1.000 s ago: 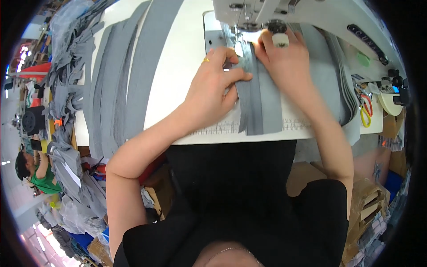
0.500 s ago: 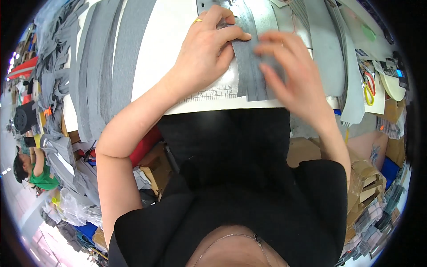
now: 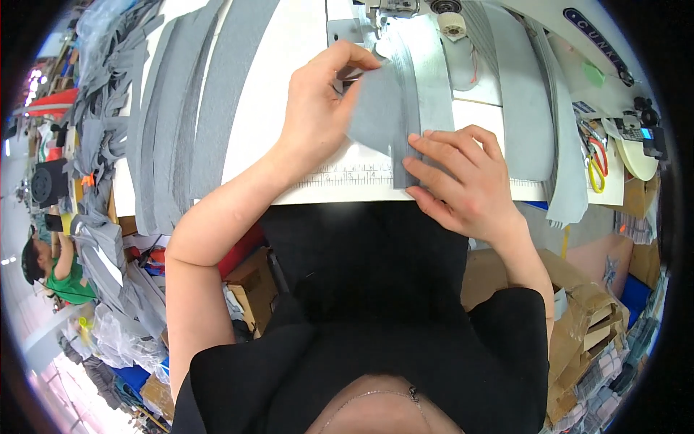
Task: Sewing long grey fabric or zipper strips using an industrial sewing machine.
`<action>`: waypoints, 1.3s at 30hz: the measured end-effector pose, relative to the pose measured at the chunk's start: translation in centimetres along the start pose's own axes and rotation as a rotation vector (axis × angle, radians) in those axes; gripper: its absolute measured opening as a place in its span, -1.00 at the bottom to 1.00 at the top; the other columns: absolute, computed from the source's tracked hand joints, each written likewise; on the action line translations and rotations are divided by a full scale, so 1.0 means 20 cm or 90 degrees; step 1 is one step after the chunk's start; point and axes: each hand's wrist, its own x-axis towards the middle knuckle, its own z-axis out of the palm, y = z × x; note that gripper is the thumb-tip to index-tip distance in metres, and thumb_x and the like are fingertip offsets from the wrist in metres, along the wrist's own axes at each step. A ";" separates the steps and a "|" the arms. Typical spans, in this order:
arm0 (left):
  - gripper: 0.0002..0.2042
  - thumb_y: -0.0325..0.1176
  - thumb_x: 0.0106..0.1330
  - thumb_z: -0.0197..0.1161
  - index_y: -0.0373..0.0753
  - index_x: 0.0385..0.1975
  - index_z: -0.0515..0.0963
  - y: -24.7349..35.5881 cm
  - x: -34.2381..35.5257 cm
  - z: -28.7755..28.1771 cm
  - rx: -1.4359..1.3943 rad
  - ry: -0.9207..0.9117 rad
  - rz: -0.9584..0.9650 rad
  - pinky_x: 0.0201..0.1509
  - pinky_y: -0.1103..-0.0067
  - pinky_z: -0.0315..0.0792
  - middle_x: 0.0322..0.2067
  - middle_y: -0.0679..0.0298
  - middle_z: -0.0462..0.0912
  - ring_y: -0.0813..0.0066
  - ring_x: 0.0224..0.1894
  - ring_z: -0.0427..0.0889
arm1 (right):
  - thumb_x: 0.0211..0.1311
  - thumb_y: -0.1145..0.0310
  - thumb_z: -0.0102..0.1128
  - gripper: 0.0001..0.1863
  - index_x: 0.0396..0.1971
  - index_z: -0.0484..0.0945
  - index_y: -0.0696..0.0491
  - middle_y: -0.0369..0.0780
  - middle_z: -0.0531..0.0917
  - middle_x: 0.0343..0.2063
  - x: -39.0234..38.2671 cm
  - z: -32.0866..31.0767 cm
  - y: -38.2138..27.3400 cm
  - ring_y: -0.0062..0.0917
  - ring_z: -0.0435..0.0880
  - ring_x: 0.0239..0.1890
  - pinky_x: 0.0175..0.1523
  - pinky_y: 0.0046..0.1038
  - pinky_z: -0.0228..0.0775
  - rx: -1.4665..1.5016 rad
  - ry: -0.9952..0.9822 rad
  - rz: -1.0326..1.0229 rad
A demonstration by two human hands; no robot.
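I saw the right hand point(image 3: 463, 177), blurred in mid-air half a second earlier, now down on the grey strip's point(image 3: 406, 141) near end, centre frame, fingers spread, not gripping. The left hand point(image 3: 318, 98) had gone from pressing to pinching the lifted edge of a grey flap point(image 3: 376, 108), upper centre. Judged it realigning work below the sewing machine point(image 3: 394, 9).

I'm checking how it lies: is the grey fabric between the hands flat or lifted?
Partly lifted, apparently: the left hand holds its blurred flap; the right hand touches the darker strip.
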 end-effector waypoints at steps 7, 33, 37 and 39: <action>-0.81 -0.52 0.29 0.37 -0.24 -0.12 0.63 0.04 0.02 0.01 -0.021 0.025 -0.030 -0.02 0.51 0.56 -0.18 0.21 0.73 0.35 -0.12 0.72 | 0.05 0.28 0.47 -0.69 -0.18 0.68 0.02 -0.22 0.72 -0.01 0.02 0.01 -0.01 -0.41 0.69 0.00 0.19 -0.27 0.47 -0.078 0.013 -0.073; -0.89 -0.57 0.44 0.25 -0.32 -0.13 0.68 0.01 0.06 -0.03 -0.115 -0.004 -0.155 -0.05 0.65 0.53 -0.21 0.34 0.72 0.66 -0.17 0.65 | -0.02 0.41 0.35 -0.74 -0.25 0.61 0.04 -0.32 0.65 -0.16 0.01 0.06 0.02 -0.46 0.67 -0.07 0.01 -0.37 0.54 -0.034 0.094 -0.105; -0.86 -0.59 0.34 0.31 -0.28 -0.17 0.70 0.01 0.05 -0.02 -0.019 -0.007 -0.062 -0.06 0.62 0.54 -0.15 0.33 0.69 0.56 -0.15 0.67 | -0.02 0.43 0.37 -0.72 -0.23 0.64 0.06 -0.30 0.68 -0.13 0.00 0.05 0.02 -0.42 0.69 -0.09 -0.11 -0.40 0.58 -0.001 0.084 -0.097; -0.85 -0.60 0.31 0.33 -0.27 -0.18 0.71 0.01 0.05 -0.02 0.020 -0.015 -0.043 -0.06 0.60 0.55 -0.13 0.32 0.68 0.53 -0.15 0.67 | -0.02 0.45 0.38 -0.72 -0.22 0.66 0.08 -0.29 0.70 -0.10 0.00 0.04 0.02 -0.39 0.72 -0.10 -0.15 -0.40 0.59 0.020 0.079 -0.091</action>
